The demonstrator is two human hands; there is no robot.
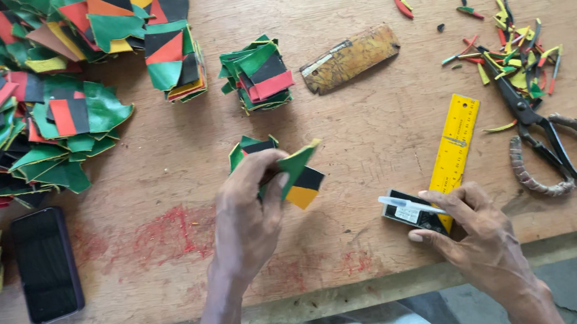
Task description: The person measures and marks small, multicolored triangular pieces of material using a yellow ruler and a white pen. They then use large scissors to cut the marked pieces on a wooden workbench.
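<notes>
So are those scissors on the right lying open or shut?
Open, slightly. The scissors lie flat on the wooden table, wrapped handles spread apart, blades parted a little among the coloured offcuts.

cut pieces (282,170): green, black, red, yellow stripes | ruler (455,146): yellow | phone (46,264): black | tabletop (371,105): tan, red-stained
</notes>
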